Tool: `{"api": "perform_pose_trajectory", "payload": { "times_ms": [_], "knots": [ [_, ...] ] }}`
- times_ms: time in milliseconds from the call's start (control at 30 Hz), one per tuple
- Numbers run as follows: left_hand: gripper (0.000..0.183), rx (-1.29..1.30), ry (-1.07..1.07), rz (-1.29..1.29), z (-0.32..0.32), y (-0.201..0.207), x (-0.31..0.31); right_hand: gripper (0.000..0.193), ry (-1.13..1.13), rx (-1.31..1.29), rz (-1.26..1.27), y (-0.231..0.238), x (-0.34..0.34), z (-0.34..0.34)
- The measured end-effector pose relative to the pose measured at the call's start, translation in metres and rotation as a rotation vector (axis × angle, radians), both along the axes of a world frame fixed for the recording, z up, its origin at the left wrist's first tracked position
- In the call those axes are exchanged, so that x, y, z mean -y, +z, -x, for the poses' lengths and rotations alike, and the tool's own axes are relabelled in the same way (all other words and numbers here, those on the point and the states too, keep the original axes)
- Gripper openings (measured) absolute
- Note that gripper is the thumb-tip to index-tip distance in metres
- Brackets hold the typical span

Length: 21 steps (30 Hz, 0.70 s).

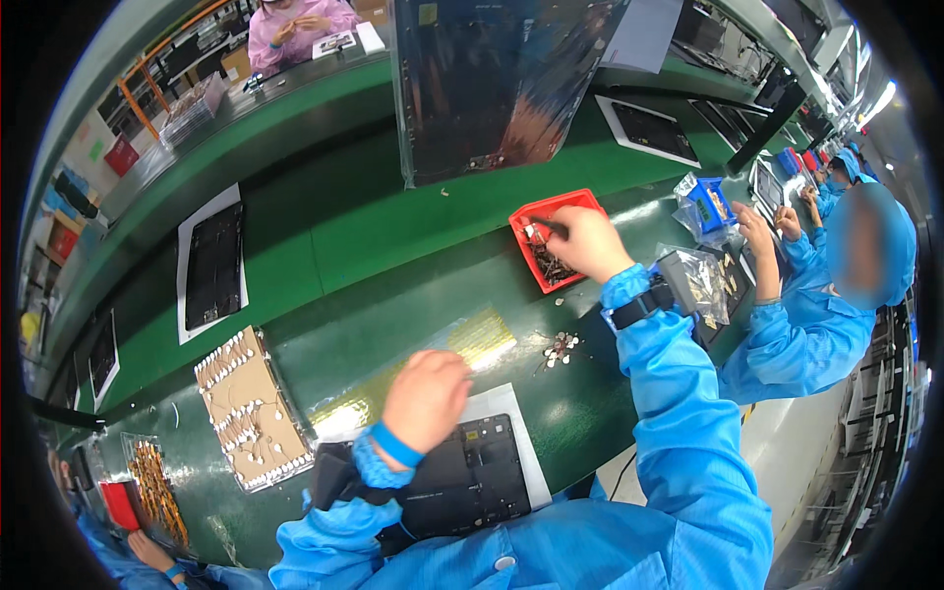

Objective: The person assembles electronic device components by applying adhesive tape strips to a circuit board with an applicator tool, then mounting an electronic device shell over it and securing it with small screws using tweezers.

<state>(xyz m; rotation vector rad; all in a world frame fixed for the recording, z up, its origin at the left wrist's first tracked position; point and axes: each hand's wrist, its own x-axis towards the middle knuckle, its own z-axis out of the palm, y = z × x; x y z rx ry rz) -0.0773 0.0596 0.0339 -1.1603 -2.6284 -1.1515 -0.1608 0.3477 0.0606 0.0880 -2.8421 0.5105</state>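
Observation:
My right hand is closed round black tweezers over a red bin. Small dark parts with wires and a few pale round pieces lie inside that bin. Lower and to the left, my left hand hovers with its fingers curled in; what they hold, if anything, is hidden. Beneath it a black tablet-like panel rests on a white sheet close to my body. Just beyond stretches a strip of yellow film.
A tray of white round parts with wires lies to the left; a loose pile of similar parts sits right of centre. A large bagged dark panel hangs at the back. At right, a co-worker works beside a blue bin.

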Motion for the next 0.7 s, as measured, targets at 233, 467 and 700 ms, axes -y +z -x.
{"api": "perform_pose_trajectory", "payload": {
  "times_ms": [233, 467, 700],
  "knots": [
    [0.014, -0.045, 0.077, -0.084, -0.008, -0.012, 0.043, 0.011, -0.106, -0.016, 0.673, 0.021, 0.009, -0.046],
    [0.016, 0.099, -0.039, -0.191, -0.004, -0.009, -0.004, 0.01, -0.088, -0.042, 0.627, -0.008, 0.047, -0.085],
    [0.013, 0.109, 0.03, -0.196, -0.011, -0.032, 0.012, 0.01, -0.177, -0.2, 0.139, -0.007, 0.031, -0.07]
  ]
}}
